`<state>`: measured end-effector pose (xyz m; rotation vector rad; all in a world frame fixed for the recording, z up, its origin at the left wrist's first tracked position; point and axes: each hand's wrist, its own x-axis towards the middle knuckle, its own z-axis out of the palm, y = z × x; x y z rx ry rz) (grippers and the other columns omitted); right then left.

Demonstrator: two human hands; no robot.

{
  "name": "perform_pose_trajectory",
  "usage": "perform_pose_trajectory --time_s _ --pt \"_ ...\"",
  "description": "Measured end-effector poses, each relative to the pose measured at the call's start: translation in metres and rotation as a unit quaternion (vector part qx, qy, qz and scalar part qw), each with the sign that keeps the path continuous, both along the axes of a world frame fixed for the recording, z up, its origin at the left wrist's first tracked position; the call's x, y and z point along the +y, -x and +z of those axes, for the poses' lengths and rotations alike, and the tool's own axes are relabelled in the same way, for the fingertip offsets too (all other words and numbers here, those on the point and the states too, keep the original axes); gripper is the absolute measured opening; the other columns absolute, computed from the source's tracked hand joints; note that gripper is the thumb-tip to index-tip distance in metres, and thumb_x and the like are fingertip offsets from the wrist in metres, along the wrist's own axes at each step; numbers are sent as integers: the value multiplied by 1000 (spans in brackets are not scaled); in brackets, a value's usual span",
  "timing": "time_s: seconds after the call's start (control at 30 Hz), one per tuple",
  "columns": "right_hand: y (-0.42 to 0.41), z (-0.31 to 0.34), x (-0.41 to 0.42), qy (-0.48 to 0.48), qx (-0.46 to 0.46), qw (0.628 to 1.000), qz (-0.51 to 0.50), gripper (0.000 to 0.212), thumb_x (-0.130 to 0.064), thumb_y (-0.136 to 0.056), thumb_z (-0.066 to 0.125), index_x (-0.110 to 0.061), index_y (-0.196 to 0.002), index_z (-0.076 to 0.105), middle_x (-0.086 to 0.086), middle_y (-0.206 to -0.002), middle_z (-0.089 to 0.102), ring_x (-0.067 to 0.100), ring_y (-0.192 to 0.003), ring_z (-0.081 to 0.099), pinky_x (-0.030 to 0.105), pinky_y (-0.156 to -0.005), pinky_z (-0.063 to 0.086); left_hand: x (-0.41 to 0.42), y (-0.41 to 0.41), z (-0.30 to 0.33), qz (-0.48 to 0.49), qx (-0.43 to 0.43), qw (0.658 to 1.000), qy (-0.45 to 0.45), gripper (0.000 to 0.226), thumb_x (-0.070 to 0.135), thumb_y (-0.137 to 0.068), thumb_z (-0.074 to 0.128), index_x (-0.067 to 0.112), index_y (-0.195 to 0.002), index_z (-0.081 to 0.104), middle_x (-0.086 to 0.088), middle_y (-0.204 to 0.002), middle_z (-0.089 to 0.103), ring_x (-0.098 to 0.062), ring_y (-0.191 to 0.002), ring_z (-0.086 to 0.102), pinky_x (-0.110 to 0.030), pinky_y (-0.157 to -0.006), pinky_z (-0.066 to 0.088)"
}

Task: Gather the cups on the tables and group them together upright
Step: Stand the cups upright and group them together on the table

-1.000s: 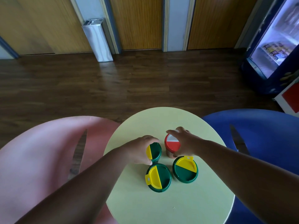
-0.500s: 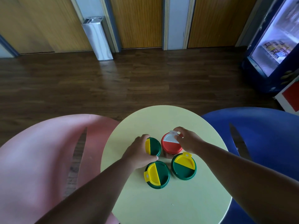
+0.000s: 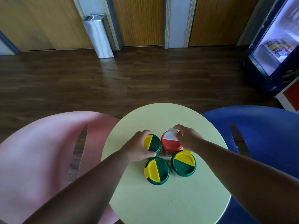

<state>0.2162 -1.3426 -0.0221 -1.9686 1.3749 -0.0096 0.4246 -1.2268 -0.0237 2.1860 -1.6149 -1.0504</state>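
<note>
Four lidded cups stand upright in a tight cluster near the middle of the round yellow surface (image 3: 145, 207), slightly toward its far edge. The left hand (image 3: 137, 148) curls round the far-left green-lidded cup (image 3: 153, 143), its fingers (image 3: 146, 132) over the far side and the thumb against the near side of the lid. The right hand (image 3: 187, 139) rests on the red-lidded cup (image 3: 169, 143), fingertips bent over the white flap at the lid's far rim; whether they pinch the flap or merely press it cannot be told. The two nearer green-lidded cups, one left (image 3: 157, 171) and one right (image 3: 183, 164), stand untouched just beside the held pair, toward the surface's near edge.

The step in hand appears to be the final closing-up of the group: both far cups are being nudged or set against their neighbours. The next move would call for letting go of both cups straight upward, without tipping them, and then checking whether other tables hold further cups. A pink chair (image 3: 40, 159) and a blue chair (image 3: 258, 135) flank the surface.
</note>
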Motion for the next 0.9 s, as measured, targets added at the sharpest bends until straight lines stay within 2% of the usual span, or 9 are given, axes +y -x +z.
perform_pose_trajectory --time_s 0.1,0.2,0.3,0.43,0.63,0.8,0.9 --pt "1 -1 0 3 -8 1000 -12 32 -29 -100 42 -29 -130 51 9 -115 66 24 -87 60 28 -63 44 3 6 -3 26 -19 999 34 85 49 -67 79 39 -141 37 7 -136 47 -15 -122 49 -38 -100 49" --pt "1 -2 2 6 -12 1000 -20 33 -28 -100 42 -27 -132 50 10 -119 65 24 -92 58 28 -67 43 4 8 -6 32 -15 998 49 84 48 -66 77 40 -140 38 8 -135 48 -14 -120 50 -36 -98 49" --pt "1 -2 2 8 -13 999 -32 33 -29 -101 42 -26 -132 50 10 -120 65 25 -93 59 29 -69 46 1 5 -5 23 -5 999 46 85 44 -67 78 41 -142 38 9 -138 45 -13 -124 47 -33 -100 47" --pt "-1 -3 1 15 -13 999 -39 33 -30 -100 41 -26 -132 50 10 -120 65 26 -96 61 32 -75 52 -6 -2 0 -23 14 1000 14 86 37 -66 76 44 -142 38 11 -143 42 -12 -131 43 -36 -106 45" --pt "-3 -3 -2 11 -10 999 -38 33 -29 -101 39 -25 -132 49 11 -120 64 25 -92 60 28 -66 48 -11 -7 4 -64 19 998 -20 87 32 -68 76 52 -142 34 13 -146 36 -9 -134 38 -37 -109 43" --pt "-2 -4 0 17 -14 999 -36 34 -28 -101 40 -24 -133 50 12 -120 64 26 -93 60 30 -69 47 -8 -7 1 -61 19 998 -4 86 34 -66 76 51 -141 36 13 -143 39 -10 -133 40 -37 -108 44" --pt "-1 -6 0 19 -16 999 -47 34 -29 -101 41 -25 -132 50 11 -117 65 26 -89 62 29 -66 46 -9 -7 -1 -56 16 998 9 85 36 -65 75 49 -140 38 12 -140 40 -10 -131 41 -37 -107 45"
